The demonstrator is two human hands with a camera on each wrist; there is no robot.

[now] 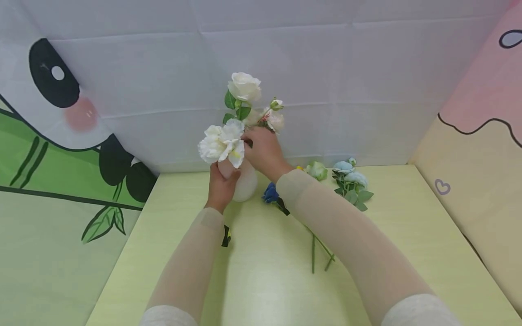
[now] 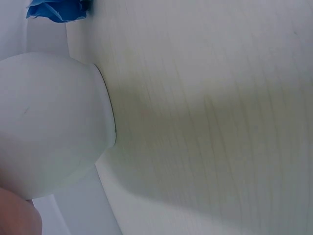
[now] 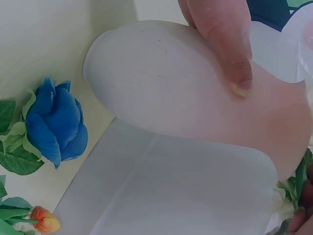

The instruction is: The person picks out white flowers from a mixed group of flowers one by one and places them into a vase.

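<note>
A white vase [image 1: 246, 186] with a pinkish neck stands upright near the back of the table. My left hand [image 1: 221, 185] grips it round the neck; in the right wrist view the left thumb [image 3: 239, 81] lies along the neck. White flowers rise above the vase: a rose [image 1: 244, 87] highest, a ruffled white flower [image 1: 222, 142] in front, and pale pink-white blooms [image 1: 274, 120] behind. At the vase mouth, my right hand [image 1: 264, 147] pinches a flower stem among them. Its fingertips are partly hidden by petals, and only some fingers [image 3: 305, 215] show in the right wrist view.
Right of the vase lie a blue rose [image 1: 270, 193], a green flower [image 1: 316, 170] and a light-blue bunch [image 1: 355, 179]. An orange-yellow tulip [image 3: 45, 220] is near them. Bare stems [image 1: 313, 253] point forward. A small black-and-yellow thing [image 1: 226, 236] sits beside my left forearm. Cloth [image 1: 346, 81] hangs behind.
</note>
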